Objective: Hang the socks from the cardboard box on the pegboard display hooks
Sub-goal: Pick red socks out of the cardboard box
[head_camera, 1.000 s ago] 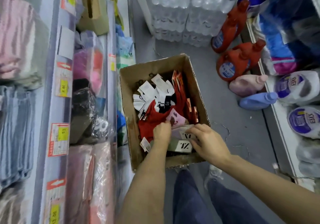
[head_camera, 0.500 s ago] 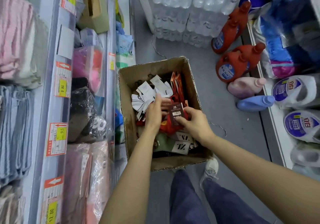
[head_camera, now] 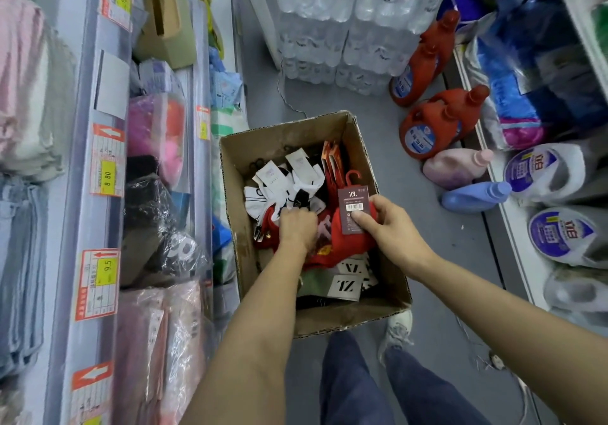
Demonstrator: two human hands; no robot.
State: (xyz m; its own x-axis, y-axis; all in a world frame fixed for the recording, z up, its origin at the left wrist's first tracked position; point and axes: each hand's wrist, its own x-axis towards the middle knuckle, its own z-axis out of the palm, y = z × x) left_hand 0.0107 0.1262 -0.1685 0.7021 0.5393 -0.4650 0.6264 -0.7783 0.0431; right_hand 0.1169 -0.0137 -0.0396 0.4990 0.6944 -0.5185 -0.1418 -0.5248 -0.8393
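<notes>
early on: right hand (head_camera: 391, 227) grips a red sock pair (head_camera: 348, 237), left hand (head_camera: 297, 227) grasps socks inside the full cardboard box (head_camera: 391, 303); nothing hung.

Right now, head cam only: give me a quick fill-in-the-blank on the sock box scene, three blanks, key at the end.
1. The right hand holds a pair of ____ socks by the card.
2. The left hand reaches into the ____ box.
3. The blue bottle on the floor lies on its ____.

Missing words: red; cardboard; side
</notes>
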